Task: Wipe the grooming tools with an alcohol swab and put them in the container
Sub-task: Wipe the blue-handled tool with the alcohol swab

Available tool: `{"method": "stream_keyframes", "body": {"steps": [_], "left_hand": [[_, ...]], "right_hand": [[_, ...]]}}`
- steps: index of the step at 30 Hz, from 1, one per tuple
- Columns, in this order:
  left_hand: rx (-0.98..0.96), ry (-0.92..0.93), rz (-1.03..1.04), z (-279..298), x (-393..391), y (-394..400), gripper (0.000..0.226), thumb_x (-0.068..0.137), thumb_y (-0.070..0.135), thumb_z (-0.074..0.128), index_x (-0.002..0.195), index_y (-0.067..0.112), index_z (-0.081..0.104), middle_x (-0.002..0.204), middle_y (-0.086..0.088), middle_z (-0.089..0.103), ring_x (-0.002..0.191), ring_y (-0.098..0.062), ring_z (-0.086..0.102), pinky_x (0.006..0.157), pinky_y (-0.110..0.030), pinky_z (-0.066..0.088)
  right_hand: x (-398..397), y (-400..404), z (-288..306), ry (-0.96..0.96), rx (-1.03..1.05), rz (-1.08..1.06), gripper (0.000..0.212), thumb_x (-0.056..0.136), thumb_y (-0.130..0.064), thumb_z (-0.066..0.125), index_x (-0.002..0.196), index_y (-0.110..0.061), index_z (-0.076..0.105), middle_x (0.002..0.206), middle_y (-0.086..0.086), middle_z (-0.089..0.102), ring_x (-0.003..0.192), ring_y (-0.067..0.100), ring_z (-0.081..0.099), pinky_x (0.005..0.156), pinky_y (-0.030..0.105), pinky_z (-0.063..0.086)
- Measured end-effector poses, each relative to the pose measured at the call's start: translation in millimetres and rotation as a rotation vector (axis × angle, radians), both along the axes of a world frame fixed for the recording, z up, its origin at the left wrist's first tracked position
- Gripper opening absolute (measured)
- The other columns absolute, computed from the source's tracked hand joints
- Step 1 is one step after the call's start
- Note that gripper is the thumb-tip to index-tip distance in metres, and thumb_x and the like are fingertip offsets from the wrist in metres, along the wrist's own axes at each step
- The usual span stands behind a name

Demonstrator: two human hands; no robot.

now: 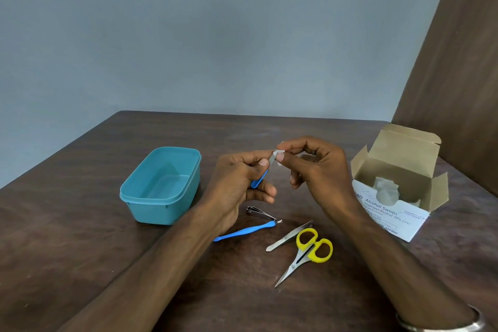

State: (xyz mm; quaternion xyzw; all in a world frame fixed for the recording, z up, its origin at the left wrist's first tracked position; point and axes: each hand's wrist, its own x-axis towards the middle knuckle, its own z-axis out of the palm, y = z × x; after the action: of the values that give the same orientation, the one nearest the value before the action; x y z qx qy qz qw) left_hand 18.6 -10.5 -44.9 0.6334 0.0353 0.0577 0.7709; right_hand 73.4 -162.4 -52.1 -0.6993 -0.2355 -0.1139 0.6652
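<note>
A dark brown wooden table [80, 224] fills the lower half of the view, with a grey-blue wall behind it and a brown panel rising at the far right. On the right side of the table sits an opened cardboard box of alcohol swabs [396, 194], flaps up, with pale packets showing inside. On the left stands a teal plastic container [161, 186], lidless, with nothing visible inside it. Between the two, above the table's middle, both hands meet. The left hand [239, 183] has its fingers curled round a blue-handled tool [260, 178], the thumb laid along its metal blade, which points up and to the right. The right hand [312, 162] pinches a small white swab [277, 154] between thumb and forefinger round the tip of that blade, its other fingers loosely bent. A metal bangle [442, 323] shows on the right wrist at the near edge. On the table nearer than the hands lie the remaining tools: yellow-handled scissors [307, 253] with the blades pointing near and left, a blue-handled cuticle tool [248, 230] lying lengthwise left to right, metal tweezers [289, 236] just beside the scissor handles, and a nail clipper [260, 213] just beyond the cuticle tool's forked tip.
</note>
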Motion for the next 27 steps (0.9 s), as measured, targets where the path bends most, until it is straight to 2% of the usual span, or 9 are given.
{"method": "stream_keyframes", "body": {"steps": [9,11,15,19,22,25,27], "left_hand": [[0.084,0.020,-0.002,1.8,0.3,1.4,0.024,0.096,0.003,0.057,0.114,0.007,0.072,0.095,-0.015,0.071,0.048,-0.020,0.061,0.046,-0.030,0.054],[0.100,0.026,-0.004,4.4,-0.7,0.8,0.022,0.095,0.005,0.058,0.111,0.007,0.073,0.099,-0.017,0.072,0.047,-0.020,0.060,0.045,-0.030,0.054],[0.151,0.023,0.028,7.0,-2.1,-0.4,0.020,0.094,0.008,0.058,0.096,0.009,0.077,0.093,-0.019,0.071,0.045,-0.022,0.059,0.045,-0.031,0.054],[0.173,0.009,0.050,6.8,-3.1,-0.5,0.016,0.094,0.011,0.062,0.094,0.008,0.077,0.088,-0.022,0.070,0.046,-0.024,0.063,0.045,-0.030,0.055],[0.174,-0.016,0.093,5.8,-2.1,-0.8,0.010,0.089,0.015,0.070,0.090,0.007,0.077,0.077,-0.014,0.072,0.055,-0.025,0.069,0.052,-0.032,0.059],[0.229,-0.060,0.200,2.2,3.1,1.5,0.006,0.087,0.018,0.073,0.084,0.013,0.077,0.070,-0.003,0.073,0.062,-0.015,0.069,0.060,-0.027,0.060],[0.247,-0.103,0.264,1.3,4.3,3.1,0.004,0.086,0.017,0.074,0.082,0.017,0.076,0.066,0.001,0.073,0.060,-0.010,0.067,0.060,-0.025,0.059]], "right_hand": [[2.4,-3.2,1.8,0.001,0.042,-0.030,0.010,0.086,-0.007,0.075,0.094,-0.014,0.076,0.075,-0.001,0.072,0.050,0.020,0.058,0.048,0.035,0.052],[2.8,-4.3,3.1,0.018,0.074,-0.036,0.010,0.087,-0.007,0.074,0.094,-0.013,0.075,0.074,-0.003,0.070,0.050,0.020,0.058,0.047,0.034,0.052],[2.8,-3.6,2.4,0.017,0.066,-0.029,0.011,0.087,-0.005,0.073,0.095,-0.014,0.075,0.076,-0.002,0.070,0.050,0.020,0.059,0.047,0.034,0.052],[2.4,-1.5,2.1,0.018,0.060,-0.023,0.012,0.088,-0.006,0.073,0.094,-0.016,0.075,0.077,-0.002,0.070,0.050,0.021,0.059,0.047,0.034,0.053],[2.0,-1.8,3.5,0.047,0.114,-0.014,0.011,0.087,-0.006,0.074,0.095,-0.013,0.075,0.077,-0.002,0.069,0.050,0.021,0.058,0.046,0.034,0.052],[2.7,-3.1,4.9,0.085,0.158,-0.001,0.013,0.086,-0.006,0.075,0.099,-0.009,0.074,0.081,0.004,0.072,0.050,0.022,0.058,0.046,0.033,0.051],[3.9,-3.6,4.2,0.089,0.129,0.010,0.015,0.086,-0.006,0.075,0.100,-0.011,0.076,0.083,0.004,0.074,0.051,0.021,0.059,0.046,0.032,0.052]]}}
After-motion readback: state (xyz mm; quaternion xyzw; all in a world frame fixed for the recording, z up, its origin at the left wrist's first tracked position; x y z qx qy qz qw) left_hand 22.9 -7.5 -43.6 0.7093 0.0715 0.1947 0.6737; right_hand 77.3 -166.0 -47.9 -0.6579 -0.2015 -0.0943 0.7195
